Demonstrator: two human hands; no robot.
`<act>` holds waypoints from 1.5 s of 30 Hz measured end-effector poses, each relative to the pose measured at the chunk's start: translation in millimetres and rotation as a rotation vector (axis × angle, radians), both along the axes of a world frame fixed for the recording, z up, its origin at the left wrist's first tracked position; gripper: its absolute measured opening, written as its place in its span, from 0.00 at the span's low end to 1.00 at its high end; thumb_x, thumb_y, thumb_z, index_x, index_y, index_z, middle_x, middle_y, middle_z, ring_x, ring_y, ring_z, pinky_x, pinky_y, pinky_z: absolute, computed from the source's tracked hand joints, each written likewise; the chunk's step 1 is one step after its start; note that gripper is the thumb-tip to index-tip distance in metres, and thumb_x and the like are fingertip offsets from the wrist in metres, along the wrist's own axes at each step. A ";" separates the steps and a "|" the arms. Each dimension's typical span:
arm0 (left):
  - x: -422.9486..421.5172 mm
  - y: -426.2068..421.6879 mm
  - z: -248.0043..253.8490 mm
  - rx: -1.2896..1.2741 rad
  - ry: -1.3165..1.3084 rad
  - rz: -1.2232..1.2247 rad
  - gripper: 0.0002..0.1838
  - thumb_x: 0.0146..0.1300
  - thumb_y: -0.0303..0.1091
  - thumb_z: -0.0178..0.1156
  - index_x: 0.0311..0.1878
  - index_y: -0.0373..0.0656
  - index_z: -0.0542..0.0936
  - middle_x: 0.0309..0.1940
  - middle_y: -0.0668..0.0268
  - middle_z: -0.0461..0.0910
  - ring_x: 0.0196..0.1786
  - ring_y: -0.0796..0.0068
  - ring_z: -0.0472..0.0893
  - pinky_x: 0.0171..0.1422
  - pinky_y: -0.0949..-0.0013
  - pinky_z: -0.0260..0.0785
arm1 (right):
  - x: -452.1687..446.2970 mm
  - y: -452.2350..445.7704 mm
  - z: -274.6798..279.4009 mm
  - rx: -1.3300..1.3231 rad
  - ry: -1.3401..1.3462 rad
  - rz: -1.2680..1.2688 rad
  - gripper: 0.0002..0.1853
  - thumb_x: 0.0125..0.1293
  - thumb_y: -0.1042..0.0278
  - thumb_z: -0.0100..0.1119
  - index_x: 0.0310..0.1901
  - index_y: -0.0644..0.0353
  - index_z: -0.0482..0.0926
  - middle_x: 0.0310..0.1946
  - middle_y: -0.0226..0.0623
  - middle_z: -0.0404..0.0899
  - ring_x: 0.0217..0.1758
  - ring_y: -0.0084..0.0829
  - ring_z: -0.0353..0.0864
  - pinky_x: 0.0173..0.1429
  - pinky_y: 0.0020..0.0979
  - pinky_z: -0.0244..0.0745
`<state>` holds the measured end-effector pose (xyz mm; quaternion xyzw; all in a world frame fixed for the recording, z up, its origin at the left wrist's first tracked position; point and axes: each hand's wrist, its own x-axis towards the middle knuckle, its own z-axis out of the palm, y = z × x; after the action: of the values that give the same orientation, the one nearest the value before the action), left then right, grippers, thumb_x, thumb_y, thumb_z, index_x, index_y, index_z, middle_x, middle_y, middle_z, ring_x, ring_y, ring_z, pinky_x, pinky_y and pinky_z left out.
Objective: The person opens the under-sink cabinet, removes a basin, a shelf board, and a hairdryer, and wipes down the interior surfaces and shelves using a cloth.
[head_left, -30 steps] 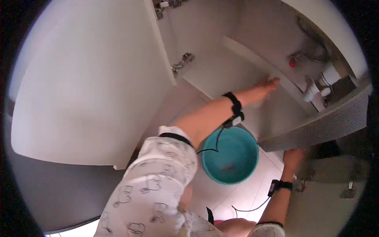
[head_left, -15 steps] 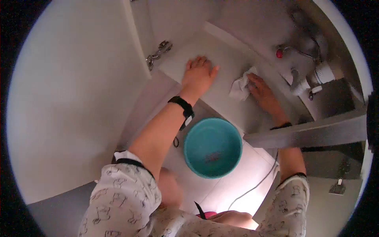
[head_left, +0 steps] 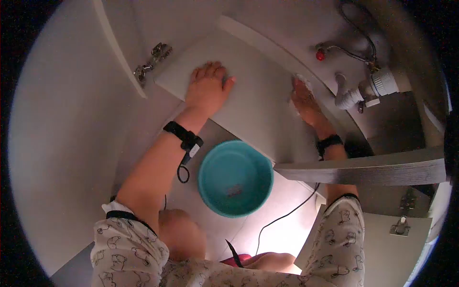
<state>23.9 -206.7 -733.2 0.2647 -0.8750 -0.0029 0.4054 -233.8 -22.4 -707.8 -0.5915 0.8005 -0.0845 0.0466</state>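
Observation:
My left hand lies flat on the pale cabinet floor panel, fingers spread and empty. Farther right, inside the cabinet, my right hand presses a white cloth against the panel close to its raised back strip; the cloth is mostly under the palm and fingers. On the floor below the panel's front edge stands a round teal basin, with a small dark pinkish patch at its bottom that I cannot make out.
A grey drain pipe, a red valve knob and a dark hose are at the back right. A grey crossbar passes over my right forearm. Open doors stand at the left and lower right. A black cable trails on the floor.
My left hand has gone from reaching across the panel to resting flat at its left. The right hand came into the cabinet with the cloth and moved toward the back strip. The view shifted.

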 end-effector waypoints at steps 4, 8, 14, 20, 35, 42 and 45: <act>2.6 0.2 6.3 0.103 -0.134 -0.021 0.19 0.61 0.45 0.47 0.46 0.40 0.74 0.48 0.55 0.74 0.52 0.56 0.71 0.57 0.55 0.61 | -1.7 28.3 4.5 -0.067 -0.128 -0.077 0.28 0.67 0.59 0.35 0.67 0.59 0.47 0.68 0.42 0.47 0.72 0.38 0.41 0.71 0.32 0.38; 3.0 -2.1 1.4 0.063 -0.072 -0.024 0.20 0.61 0.46 0.48 0.48 0.40 0.74 0.49 0.55 0.74 0.54 0.56 0.71 0.59 0.55 0.59 | -35.4 61.1 -20.5 -0.192 -0.152 -0.036 0.28 0.67 0.60 0.36 0.66 0.61 0.49 0.66 0.43 0.50 0.71 0.38 0.43 0.71 0.32 0.37; 2.7 -0.6 -3.3 0.028 -0.025 -0.024 0.21 0.61 0.47 0.47 0.48 0.40 0.74 0.49 0.55 0.74 0.53 0.55 0.71 0.59 0.55 0.60 | -73.4 113.6 -47.5 -0.274 -0.361 -0.200 0.27 0.68 0.61 0.35 0.66 0.61 0.49 0.66 0.45 0.50 0.71 0.40 0.44 0.71 0.33 0.38; 4.1 -2.9 -2.5 0.104 -0.116 -0.037 0.22 0.63 0.47 0.43 0.48 0.39 0.73 0.50 0.55 0.73 0.53 0.55 0.71 0.58 0.54 0.60 | -57.2 140.9 -41.9 -0.307 -0.197 -0.349 0.26 0.67 0.61 0.36 0.65 0.61 0.52 0.65 0.45 0.51 0.69 0.41 0.46 0.70 0.34 0.40; 2.7 -8.0 -1.1 0.216 -0.250 0.019 0.26 0.65 0.51 0.37 0.54 0.42 0.71 0.58 0.61 0.67 0.63 0.63 0.62 0.67 0.58 0.50 | 101.9 105.4 32.7 -0.209 -0.122 -0.232 0.24 0.65 0.60 0.43 0.60 0.61 0.60 0.63 0.44 0.56 0.66 0.42 0.54 0.68 0.38 0.47; 5.6 -7.8 11.8 0.144 -0.133 -0.063 0.24 0.65 0.50 0.38 0.51 0.42 0.73 0.55 0.60 0.70 0.59 0.59 0.66 0.65 0.60 0.54 | 160.7 92.2 78.5 -0.174 -0.288 -0.100 0.23 0.63 0.60 0.46 0.58 0.60 0.64 0.63 0.43 0.59 0.64 0.42 0.58 0.67 0.40 0.51; 4.2 -12.3 8.7 0.158 -0.149 -0.040 0.23 0.65 0.49 0.39 0.50 0.42 0.73 0.55 0.60 0.70 0.59 0.60 0.67 0.64 0.59 0.54 | 150.2 119.4 83.6 -0.163 -0.340 -0.192 0.23 0.63 0.60 0.47 0.57 0.60 0.66 0.62 0.43 0.60 0.64 0.43 0.60 0.66 0.40 0.52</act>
<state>28.1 -219.0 -724.5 0.2780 -0.9048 -0.0604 0.3169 -83.6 97.0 -624.2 -0.4916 0.8243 -0.2517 0.1248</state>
